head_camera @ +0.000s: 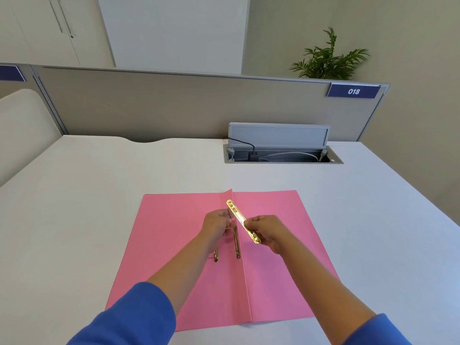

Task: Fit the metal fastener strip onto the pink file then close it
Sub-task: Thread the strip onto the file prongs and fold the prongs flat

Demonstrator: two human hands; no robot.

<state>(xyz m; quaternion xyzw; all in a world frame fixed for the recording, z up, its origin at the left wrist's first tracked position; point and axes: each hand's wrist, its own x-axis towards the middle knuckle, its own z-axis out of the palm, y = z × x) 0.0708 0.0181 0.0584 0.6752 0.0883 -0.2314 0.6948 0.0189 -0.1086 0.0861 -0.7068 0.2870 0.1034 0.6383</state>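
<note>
Head camera view: a pink file (pixel 273 257) lies open flat on a white desk (pixel 99 207), at six o'clock from an open cable box (pixel 281 155). The right hand (pixel 267 232) pinches a gold metal fastener strip (pixel 240 216), raised and tilted above the centre fold. The left hand (pixel 216 226), fingers curled, grips a gold prong (pixel 236 242) at the fold; a second prong (pixel 216 255) shows beside the left wrist.

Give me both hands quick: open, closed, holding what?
Left hand: closed, pinching the pink file at its spine, by the prongs.
Right hand: closed on the metal fastener strip, held above the file.
</note>
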